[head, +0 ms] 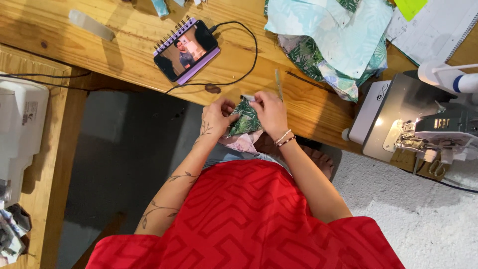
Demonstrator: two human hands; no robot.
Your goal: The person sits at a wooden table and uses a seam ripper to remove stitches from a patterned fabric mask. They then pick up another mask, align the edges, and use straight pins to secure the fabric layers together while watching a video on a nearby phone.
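My left hand point(215, 117) and right hand point(269, 112) both pinch a small green leaf-print fabric piece point(245, 119) at the wooden table's edge point(149, 74), near a propped phone point(185, 51).

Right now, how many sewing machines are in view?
2: a white one at the left edge and a grey one at the right. Others may be out of frame.

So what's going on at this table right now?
A person in a red top holds a small piece of green leaf-print fabric at the edge of a wooden table, with the left hand and right hand both pinching it. A phone playing a video leans on a purple notebook. More leaf-print fabric is piled up behind, and a sewing machine sits to the right.
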